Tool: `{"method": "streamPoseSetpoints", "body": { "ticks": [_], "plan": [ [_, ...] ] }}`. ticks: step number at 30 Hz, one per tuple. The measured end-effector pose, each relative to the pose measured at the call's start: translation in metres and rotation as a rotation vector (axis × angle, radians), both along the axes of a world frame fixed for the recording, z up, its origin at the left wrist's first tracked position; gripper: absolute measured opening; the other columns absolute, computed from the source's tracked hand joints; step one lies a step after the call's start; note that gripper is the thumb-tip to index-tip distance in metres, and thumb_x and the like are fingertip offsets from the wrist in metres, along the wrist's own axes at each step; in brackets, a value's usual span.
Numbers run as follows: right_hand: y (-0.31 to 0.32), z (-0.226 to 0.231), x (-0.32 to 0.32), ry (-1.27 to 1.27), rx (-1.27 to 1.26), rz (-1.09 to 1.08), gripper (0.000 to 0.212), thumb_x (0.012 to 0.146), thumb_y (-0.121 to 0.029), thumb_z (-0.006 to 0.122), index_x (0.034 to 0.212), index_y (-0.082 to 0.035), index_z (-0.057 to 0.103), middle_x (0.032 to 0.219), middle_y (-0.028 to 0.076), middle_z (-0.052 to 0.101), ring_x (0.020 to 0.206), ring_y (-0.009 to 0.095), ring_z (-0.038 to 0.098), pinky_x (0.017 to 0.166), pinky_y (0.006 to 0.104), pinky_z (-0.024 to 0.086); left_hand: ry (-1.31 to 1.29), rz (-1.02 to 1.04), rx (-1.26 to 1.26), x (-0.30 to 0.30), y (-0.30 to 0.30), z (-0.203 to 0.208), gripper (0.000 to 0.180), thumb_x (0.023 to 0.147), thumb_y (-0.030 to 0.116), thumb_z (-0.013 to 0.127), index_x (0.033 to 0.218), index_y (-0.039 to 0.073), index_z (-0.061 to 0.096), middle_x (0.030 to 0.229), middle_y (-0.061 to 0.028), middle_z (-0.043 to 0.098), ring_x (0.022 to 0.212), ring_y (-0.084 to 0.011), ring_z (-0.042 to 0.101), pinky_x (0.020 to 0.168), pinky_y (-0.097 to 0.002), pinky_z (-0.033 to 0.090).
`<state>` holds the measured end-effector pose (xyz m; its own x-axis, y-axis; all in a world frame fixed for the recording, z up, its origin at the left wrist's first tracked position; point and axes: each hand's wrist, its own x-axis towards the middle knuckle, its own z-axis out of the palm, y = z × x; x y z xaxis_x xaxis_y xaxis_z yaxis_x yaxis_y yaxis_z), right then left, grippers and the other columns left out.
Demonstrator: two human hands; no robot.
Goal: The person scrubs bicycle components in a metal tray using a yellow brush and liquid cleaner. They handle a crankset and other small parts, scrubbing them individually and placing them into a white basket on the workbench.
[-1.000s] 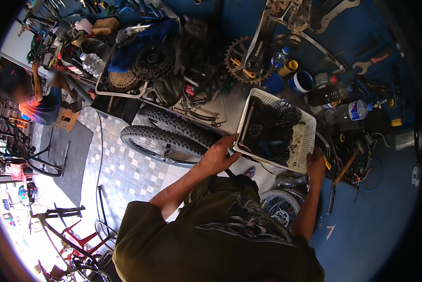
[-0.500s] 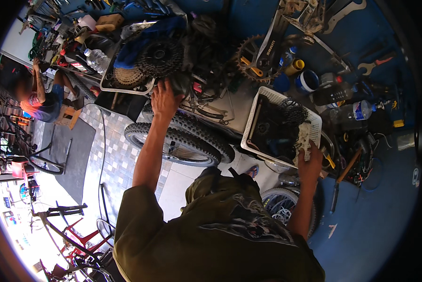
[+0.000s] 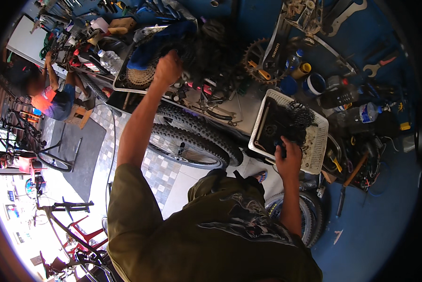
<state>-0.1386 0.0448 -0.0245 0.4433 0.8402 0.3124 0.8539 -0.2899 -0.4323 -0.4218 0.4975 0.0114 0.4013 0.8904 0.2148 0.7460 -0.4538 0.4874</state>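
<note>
My left hand (image 3: 168,68) is closed over the left tray (image 3: 119,88), against dark parts. What its fingers hold is hidden. A tan-toned bike cassette (image 3: 139,77) and a blue cloth (image 3: 147,54) lie in that tray, left of the hand. On the right, my right hand (image 3: 289,158) reaches over the near side of a white perforated basket (image 3: 319,152). Its thumb and forefinger are apart above dark parts in the basket; contact with them is unclear. A black cassette-like stack (image 3: 299,115) lies in the basket's far part.
Between the containers, loose tools and small parts litter the bench (image 3: 241,101). A chainring with crank (image 3: 262,66) and several bottles (image 3: 345,94) stand behind. Knobby tyres (image 3: 197,136) lean below the bench edge. At far left, another person (image 3: 51,96) sits near a bicycle.
My left hand has moved farther over the left tray and closed. My right hand has let go of the basket's near rim and shifted left, over its inside.
</note>
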Motion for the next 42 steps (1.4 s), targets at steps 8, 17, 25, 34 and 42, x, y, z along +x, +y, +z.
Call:
{"method": "streamPoseSetpoints", "body": {
  "ticks": [8, 17, 25, 34, 42],
  "plan": [
    [-0.007, -0.006, -0.002, 0.007, 0.019, -0.067, 0.032, 0.093, -0.018, 0.073, 0.124, -0.011, 0.073, 0.103, 0.011, 0.072, 0.098, 0.034, 0.068, 0.087, 0.0473, 0.052, -0.337, 0.149, -0.426, 0.041, 0.060, 0.074, 0.017, 0.098, 0.012, 0.065, 0.107, -0.002, 0.070, 0.089, -0.0205, 0.077, 0.068, -0.0277, 0.079, 0.054, -0.0333, 0.064],
    [0.001, -0.004, 0.000, 0.004, 0.051, -0.034, 0.031, 0.091, -0.017, 0.073, 0.122, -0.012, 0.074, 0.100, 0.010, 0.071, 0.094, 0.034, 0.068, 0.083, 0.0474, 0.052, 0.077, 0.057, -0.065, 0.055, 0.067, 0.026, 0.017, 0.101, 0.013, 0.056, 0.110, 0.001, 0.064, 0.111, -0.0264, 0.073, 0.102, -0.0396, 0.076, 0.081, -0.0484, 0.064],
    [0.000, -0.007, 0.001, 0.007, 0.050, -0.057, 0.030, 0.090, -0.017, 0.074, 0.119, -0.012, 0.074, 0.099, 0.010, 0.070, 0.093, 0.033, 0.068, 0.081, 0.0474, 0.053, 0.584, -0.315, 0.478, 0.057, -0.020, -0.004, 0.049, 0.094, 0.018, 0.068, 0.140, 0.008, 0.056, 0.143, -0.0193, 0.055, 0.139, -0.0379, 0.053, 0.108, -0.0472, 0.052],
    [0.007, -0.004, 0.000, -0.019, 0.071, -0.045, 0.028, 0.090, -0.015, 0.074, 0.117, -0.012, 0.075, 0.096, 0.009, 0.072, 0.089, 0.033, 0.068, 0.078, 0.0465, 0.053, 0.551, -0.651, 0.370, 0.060, -0.082, -0.051, 0.113, 0.075, 0.055, 0.089, 0.166, 0.017, 0.032, 0.144, -0.0208, 0.057, 0.133, -0.0403, 0.057, 0.117, -0.0547, 0.041],
    [0.006, -0.005, 0.001, 0.019, 0.057, -0.043, 0.025, 0.090, -0.014, 0.074, 0.114, -0.011, 0.075, 0.093, 0.009, 0.073, 0.088, 0.031, 0.069, 0.077, 0.0454, 0.053, 0.595, -0.691, 0.394, 0.069, -0.077, -0.043, 0.105, 0.074, 0.047, 0.090, 0.160, 0.016, 0.040, 0.126, -0.0217, 0.067, 0.119, -0.0405, 0.065, 0.110, -0.0532, 0.046]
  ]
}}
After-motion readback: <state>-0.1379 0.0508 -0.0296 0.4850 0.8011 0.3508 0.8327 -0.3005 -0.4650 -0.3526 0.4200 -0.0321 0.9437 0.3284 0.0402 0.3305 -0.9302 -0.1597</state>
